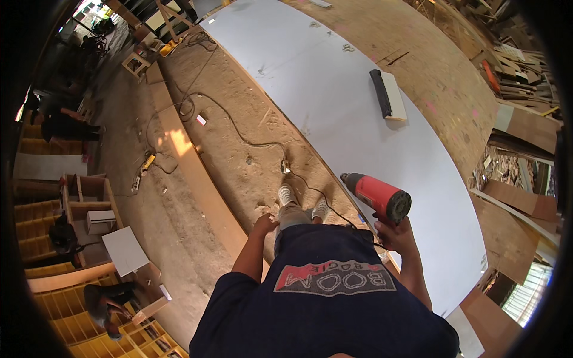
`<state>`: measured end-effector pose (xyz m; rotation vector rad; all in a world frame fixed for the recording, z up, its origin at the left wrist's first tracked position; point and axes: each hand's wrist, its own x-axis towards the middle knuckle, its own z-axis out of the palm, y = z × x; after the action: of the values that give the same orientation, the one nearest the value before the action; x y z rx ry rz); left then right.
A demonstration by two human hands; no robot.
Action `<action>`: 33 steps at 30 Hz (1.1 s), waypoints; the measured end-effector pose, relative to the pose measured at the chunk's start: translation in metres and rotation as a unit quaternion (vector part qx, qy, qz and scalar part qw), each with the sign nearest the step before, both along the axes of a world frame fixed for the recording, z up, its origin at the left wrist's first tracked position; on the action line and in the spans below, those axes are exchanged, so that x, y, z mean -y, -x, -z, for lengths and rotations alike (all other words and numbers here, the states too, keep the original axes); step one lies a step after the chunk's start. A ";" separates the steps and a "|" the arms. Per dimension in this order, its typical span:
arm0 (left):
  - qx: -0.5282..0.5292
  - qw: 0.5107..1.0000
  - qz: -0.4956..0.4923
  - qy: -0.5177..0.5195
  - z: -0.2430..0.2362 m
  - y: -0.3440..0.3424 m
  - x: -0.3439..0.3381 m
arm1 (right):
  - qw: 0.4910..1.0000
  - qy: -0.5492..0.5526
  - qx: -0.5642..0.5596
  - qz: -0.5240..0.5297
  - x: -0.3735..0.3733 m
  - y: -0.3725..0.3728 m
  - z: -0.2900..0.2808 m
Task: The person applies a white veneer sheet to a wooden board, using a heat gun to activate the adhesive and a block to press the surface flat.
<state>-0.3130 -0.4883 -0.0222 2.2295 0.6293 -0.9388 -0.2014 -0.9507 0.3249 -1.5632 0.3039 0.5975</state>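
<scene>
My right hand is wrapped round the handle of a red and black heat gun. The gun's metal nozzle points up and left, over the near edge of a long pale blue-grey panel. From the handle a dark cord runs down to a socket block on the floor. My left hand hangs beside my left leg, fingers curled in, with nothing seen in it. Farther along the panel lies a white block with a black padded edge.
A long wooden board stretches along the dirt floor on my left, with loose cable between it and the panel. Scrap sheets are piled at the right. Another person bends over wooden frames at lower left.
</scene>
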 end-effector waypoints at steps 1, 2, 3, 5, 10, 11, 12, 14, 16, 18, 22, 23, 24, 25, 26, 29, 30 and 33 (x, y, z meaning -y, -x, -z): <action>0.001 1.000 0.006 -0.005 0.001 0.000 0.000 | 1.000 -0.011 0.009 0.004 -0.002 0.000 0.000; 0.002 1.000 0.012 -0.011 0.001 -0.001 0.000 | 1.000 -0.011 0.010 0.005 -0.003 -0.001 0.002; 0.003 1.000 0.013 -0.011 0.001 -0.002 0.000 | 1.000 0.000 0.003 -0.007 -0.004 -0.003 0.006; 0.006 1.000 0.009 0.005 0.001 -0.003 0.000 | 1.000 0.011 -0.003 -0.020 -0.007 -0.006 0.012; 0.017 1.000 0.014 -0.011 0.004 0.003 -0.004 | 0.999 -0.010 0.027 -0.033 -0.025 -0.019 0.009; 0.016 1.000 0.016 -0.012 0.003 0.003 -0.003 | 0.999 -0.009 0.028 -0.035 -0.028 -0.022 0.010; 0.017 1.000 0.014 -0.012 0.002 0.004 -0.002 | 0.999 -0.011 0.037 -0.035 -0.032 -0.025 0.012; 0.019 1.000 -0.001 -0.009 -0.002 0.007 -0.002 | 0.998 -0.014 0.047 -0.037 -0.038 -0.033 0.013; 0.021 1.000 -0.011 -0.004 -0.005 0.011 -0.001 | 0.998 -0.009 0.030 -0.049 -0.044 -0.040 0.013; 0.023 0.999 -0.023 -0.001 -0.003 0.017 -0.004 | 0.997 -0.013 0.046 -0.053 -0.052 -0.048 0.017; 0.026 0.999 -0.034 -0.006 0.000 0.030 -0.007 | 0.996 -0.027 0.057 -0.057 -0.069 -0.061 0.023; 0.027 0.999 -0.042 0.004 -0.002 0.031 -0.006 | 0.996 -0.027 0.059 -0.060 -0.071 -0.064 0.027; 0.028 0.999 -0.045 0.004 -0.004 0.031 -0.005 | 0.995 -0.026 0.063 -0.066 -0.073 -0.067 0.032; 0.018 0.999 -0.047 -0.001 -0.006 0.031 -0.004 | 0.995 -0.025 0.068 -0.071 -0.075 -0.069 0.035; 0.009 0.999 -0.051 -0.007 -0.007 0.033 -0.004 | 0.994 -0.027 0.069 -0.074 -0.078 -0.072 0.036; 0.014 0.999 -0.051 -0.013 -0.010 0.038 -0.004 | 0.994 -0.020 0.074 -0.077 -0.086 -0.078 0.039; 0.016 0.998 -0.052 -0.013 -0.010 0.038 -0.003 | 0.993 -0.023 0.083 -0.077 -0.087 -0.080 0.042; 0.004 0.998 -0.063 -0.009 -0.005 0.046 -0.004 | 0.992 -0.021 0.090 -0.087 -0.091 -0.087 0.046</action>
<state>-0.3588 -0.4841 -0.0168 2.1811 0.7681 -0.8628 -0.1147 -0.8598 0.2794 -1.5994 0.0196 0.5886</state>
